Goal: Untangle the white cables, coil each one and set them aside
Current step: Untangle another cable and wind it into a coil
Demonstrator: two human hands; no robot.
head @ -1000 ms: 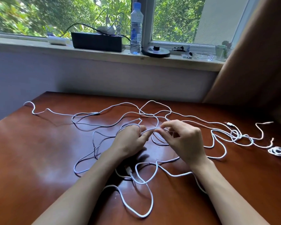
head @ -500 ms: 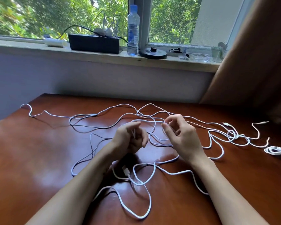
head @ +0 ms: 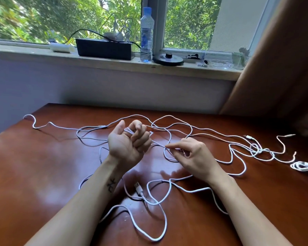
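At the far left of the tabletop (head: pixel 34 166) one loose end of the cables (head: pixel 155 204) trails toward the edge, well apart from your arms; it lies slack, so I judge it can wait. Your left hand (head: pixel 130 144) is raised palm up over the middle of the spread; its fingers (head: pixel 140 139) are curled round a few short turns of white cable, which sit against the palm so that the hand serves as a former for the coil. Below it, between your forearms, a plug (head: pixel 138 188) lies flat among crossing loops; whether it belongs to the strand you are winding I cannot tell. A taut stretch runs from the left hand to your right hand (head: pixel 194 157); there thumb and forefinger pinch it narrowly, the others loosely bent, a hold that lets you feed the strand and feel for snags. I judge the step to be winding the first turns of one cable; most of the length lies spread in loops over the tabletop, so the task is early. Further right the strands cross in a small knot (head: pixel 254 149), the likeliest place for the feed to catch; draw slowly there. At the right edge a finished coil (head: pixel 302 166) rests apart from the spread, set there to stay out of the tangle.
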